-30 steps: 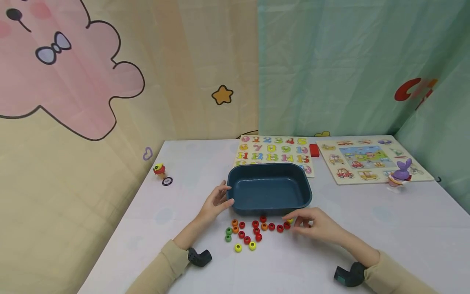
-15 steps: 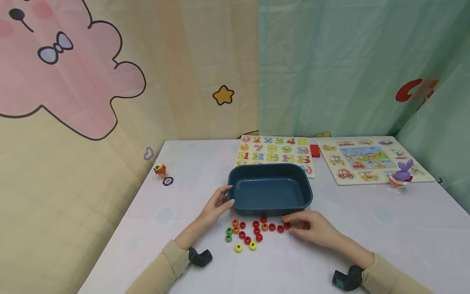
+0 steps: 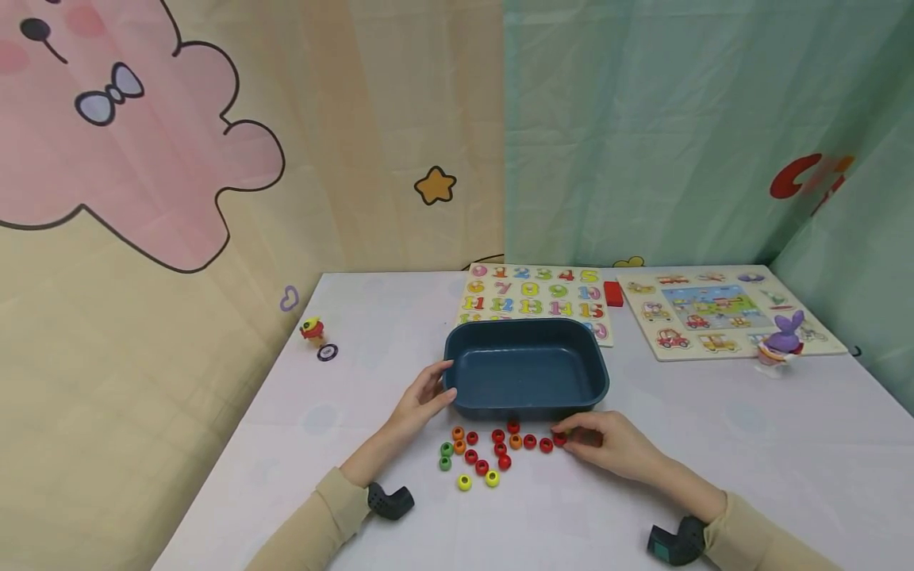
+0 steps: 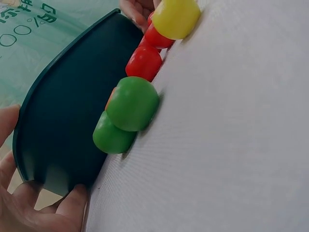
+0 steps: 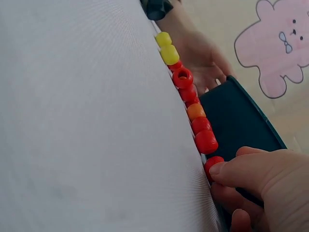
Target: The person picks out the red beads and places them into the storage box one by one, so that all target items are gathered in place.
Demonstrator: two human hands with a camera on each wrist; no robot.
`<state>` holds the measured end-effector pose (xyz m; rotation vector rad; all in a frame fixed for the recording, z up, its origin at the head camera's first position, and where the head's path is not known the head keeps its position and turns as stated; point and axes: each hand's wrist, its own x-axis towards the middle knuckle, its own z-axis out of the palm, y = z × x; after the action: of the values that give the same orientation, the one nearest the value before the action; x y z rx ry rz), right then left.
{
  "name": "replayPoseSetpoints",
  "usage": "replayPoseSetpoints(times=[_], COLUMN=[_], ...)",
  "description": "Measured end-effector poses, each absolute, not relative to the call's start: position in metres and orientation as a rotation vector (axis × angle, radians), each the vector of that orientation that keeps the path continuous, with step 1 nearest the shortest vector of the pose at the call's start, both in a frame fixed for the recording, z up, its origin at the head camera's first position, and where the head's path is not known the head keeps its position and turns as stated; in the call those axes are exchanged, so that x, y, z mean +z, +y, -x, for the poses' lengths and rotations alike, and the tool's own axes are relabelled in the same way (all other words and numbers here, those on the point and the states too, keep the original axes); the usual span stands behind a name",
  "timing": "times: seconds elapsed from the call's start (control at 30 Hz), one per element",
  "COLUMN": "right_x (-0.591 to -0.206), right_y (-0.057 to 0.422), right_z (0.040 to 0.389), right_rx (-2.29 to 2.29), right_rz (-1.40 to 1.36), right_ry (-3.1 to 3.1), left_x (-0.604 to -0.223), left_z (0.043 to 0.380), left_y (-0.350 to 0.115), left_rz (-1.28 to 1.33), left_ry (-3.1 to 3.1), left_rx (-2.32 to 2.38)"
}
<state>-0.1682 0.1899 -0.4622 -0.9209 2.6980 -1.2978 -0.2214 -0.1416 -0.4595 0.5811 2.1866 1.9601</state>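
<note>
The dark blue plastic basin (image 3: 528,373) stands on the table. My left hand (image 3: 420,400) grips its left end, fingertips at the rim and thumb lower on the wall, as the left wrist view shows. Just in front of the basin, my right hand (image 3: 614,444) pinches a red bead (image 5: 212,165) between thumb and index finger at table level. Loose red beads (image 3: 500,450) lie to its left, along with orange beads (image 3: 459,447), green beads (image 4: 133,104) and two yellow beads (image 3: 464,482). A further yellow bead is hidden by the right fingers.
Behind the basin lies a number puzzle board (image 3: 528,289), partly covered by it. A vehicle puzzle board (image 3: 714,308), a red block (image 3: 612,293) and a purple-eared toy (image 3: 783,337) are at the right. A small toy figure (image 3: 312,329) and round disc (image 3: 327,352) sit far left.
My right hand has moved slightly left and lower, its fingertips coming around the red bead and covering the yellow bead beside it. My left hand stays on the basin.
</note>
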Motion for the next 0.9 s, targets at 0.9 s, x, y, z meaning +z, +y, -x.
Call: replayPoseSetpoints(times=[0.9], right_x=[-0.364], right_y=[0.157], right_z=[0.169], right_rx=[-1.261], right_rz=[1.574], right_ry=[2.604], left_x=[-0.433], left_z=[0.205], left_y=[-0.136], left_rz=[-0.586], left_ry=[2.165], left_rx=[1.914])
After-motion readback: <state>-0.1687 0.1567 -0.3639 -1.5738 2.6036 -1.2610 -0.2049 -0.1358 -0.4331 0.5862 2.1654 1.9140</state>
